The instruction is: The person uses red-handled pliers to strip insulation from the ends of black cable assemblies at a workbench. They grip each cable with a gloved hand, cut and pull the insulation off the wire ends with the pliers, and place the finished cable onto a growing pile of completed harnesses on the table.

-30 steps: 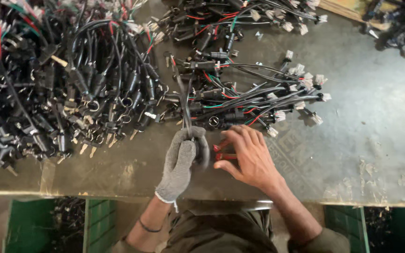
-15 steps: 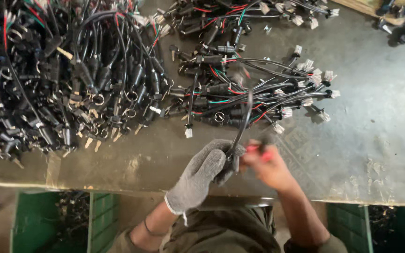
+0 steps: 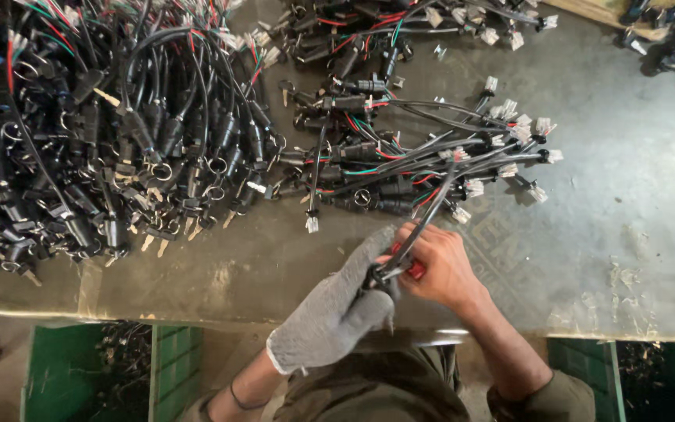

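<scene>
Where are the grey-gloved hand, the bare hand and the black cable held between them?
grey-gloved left hand (image 3: 337, 312), head view, back of the glove.
bare right hand (image 3: 441, 270), head view, back of the hand.
black cable (image 3: 425, 221), head view, mid-length above the hands.

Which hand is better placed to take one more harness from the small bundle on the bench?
Probably the right hand: it is bare and nearer the small bundle. The gloved left hand grips the black cable.
</scene>
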{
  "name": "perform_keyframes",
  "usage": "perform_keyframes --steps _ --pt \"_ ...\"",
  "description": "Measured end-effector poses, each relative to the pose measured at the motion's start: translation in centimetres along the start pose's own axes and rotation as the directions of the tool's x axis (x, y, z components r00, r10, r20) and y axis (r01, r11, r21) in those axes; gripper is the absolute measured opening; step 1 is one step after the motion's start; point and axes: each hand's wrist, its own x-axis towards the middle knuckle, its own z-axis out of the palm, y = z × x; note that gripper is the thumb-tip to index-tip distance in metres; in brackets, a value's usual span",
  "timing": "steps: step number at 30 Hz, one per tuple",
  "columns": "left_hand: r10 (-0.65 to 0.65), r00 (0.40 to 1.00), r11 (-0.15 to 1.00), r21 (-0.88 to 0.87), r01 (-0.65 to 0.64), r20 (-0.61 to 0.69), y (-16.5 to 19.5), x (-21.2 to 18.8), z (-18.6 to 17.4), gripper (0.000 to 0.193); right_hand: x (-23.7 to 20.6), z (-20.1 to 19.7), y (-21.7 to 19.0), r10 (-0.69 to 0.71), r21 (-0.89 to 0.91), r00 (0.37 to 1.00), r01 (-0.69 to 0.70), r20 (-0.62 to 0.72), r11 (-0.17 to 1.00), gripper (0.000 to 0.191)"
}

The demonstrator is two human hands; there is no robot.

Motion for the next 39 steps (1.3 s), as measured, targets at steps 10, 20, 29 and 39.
perform_keyframes --steps 10,20,29,39 --pt "0.430 0.820 0.842 0.495 -0.214 -0.378 -3.1 0.3 2.1 0.067 -1.5 -0.3 -2.3 0.147 -0.008 0.989 -0.147 0.025 0.989 0.036" --pt "0.412 0.853 0.655 0.755 -0.034 -0.319 -2.9 0.0 2.0 0.065 -2.0 0.3 -2.7 0.236 -0.215 0.969 -0.246 -0.072 0.945 0.029" --pt "0.338 0.887 0.801 0.592 -0.095 -0.315 -2.1 -0.1 1.5 0.066 -2.8 1.1 -2.6 0.274 -0.166 0.960 -0.281 -0.066 0.945 0.031" --pt "0.013 0.994 0.998 -0.059 -0.020 -0.107 -1.2 -1.3 0.2 0.058 -2.6 2.7 1.5 -0.127 0.042 0.986 0.132 -0.108 0.990 0.055"
